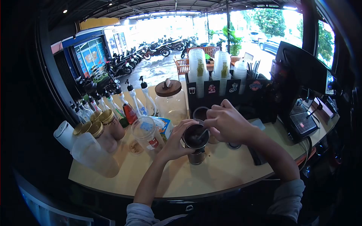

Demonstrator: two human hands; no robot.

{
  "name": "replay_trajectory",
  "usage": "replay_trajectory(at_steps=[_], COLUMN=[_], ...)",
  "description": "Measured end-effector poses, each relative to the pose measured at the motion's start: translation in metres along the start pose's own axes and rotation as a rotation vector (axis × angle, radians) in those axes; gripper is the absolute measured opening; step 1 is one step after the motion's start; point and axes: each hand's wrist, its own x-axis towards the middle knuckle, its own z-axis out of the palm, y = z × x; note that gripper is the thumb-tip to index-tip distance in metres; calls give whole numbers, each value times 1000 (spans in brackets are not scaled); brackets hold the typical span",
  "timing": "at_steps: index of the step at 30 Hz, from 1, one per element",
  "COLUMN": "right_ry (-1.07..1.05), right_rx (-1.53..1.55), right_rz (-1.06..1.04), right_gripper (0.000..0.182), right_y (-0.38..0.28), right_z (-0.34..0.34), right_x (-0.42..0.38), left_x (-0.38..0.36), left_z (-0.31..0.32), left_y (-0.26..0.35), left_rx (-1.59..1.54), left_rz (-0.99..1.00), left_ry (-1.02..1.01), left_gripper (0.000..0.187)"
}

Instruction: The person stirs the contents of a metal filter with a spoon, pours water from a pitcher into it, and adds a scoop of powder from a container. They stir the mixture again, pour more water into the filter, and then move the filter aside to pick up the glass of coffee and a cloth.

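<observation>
My left hand (pixel 176 141) is wrapped round the side of a cup (pixel 196 136) with dark liquid in it, near the middle of the counter. Above the cup's right side, my right hand (pixel 226 123) pinches the top of a thin stirrer (pixel 203 133), whose lower end reaches into the liquid. A small metal container (pixel 197 157) stands just below the cup in view. Left of my left hand is a clear plastic tub (pixel 146 131) with a red label. Behind it lies a blue and white carton (pixel 164 125), partly hidden.
Syrup bottles (pixel 132 100) with pumps line the left back, beside gold-lidded jars (pixel 107 117). A wood-lidded glass jar (pixel 171 101) stands behind the cup. Stacked plastic cups (pixel 198 67) fill a black holder (pixel 241 90). A metal drip tray (pixel 302 121) and dark screen (pixel 303 62) are right.
</observation>
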Motion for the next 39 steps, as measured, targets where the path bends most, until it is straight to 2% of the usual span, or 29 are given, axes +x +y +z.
replay_trajectory(at_steps=[5,8,15,17,20,24,35,39], right_ry=[-92,-115,-76,-169,-85,-134,-41,-142], right_rx=[-64,32,16,-7,-56,-14,-38,55], right_rz=[18,-16,-21,-23,-51,-92,-62,-19], right_gripper=[12,14,14,12,10,9,11,11], right_y=[5,0,3,6,11,7,8,5], right_z=[-6,-2,-2,-11,-7,-8,-6,-7], right_x=[8,9,13,13,15,17,19,17], left_x=[0,1,4,2,1,4,5,4], left_z=[-1,-1,-4,-4,-1,-2,-4,-4], left_y=[-1,0,1,-3,-4,-1,4,2], left_rx=[-4,-11,-28,-6,-1,-50,-91,-21], left_rz=[-2,5,-17,-17,-26,-35,-34,-29], left_ry=[-14,-9,-5,-18,-38,-34,-31,-46], left_gripper=[82,82,83,83,84,84,84,84])
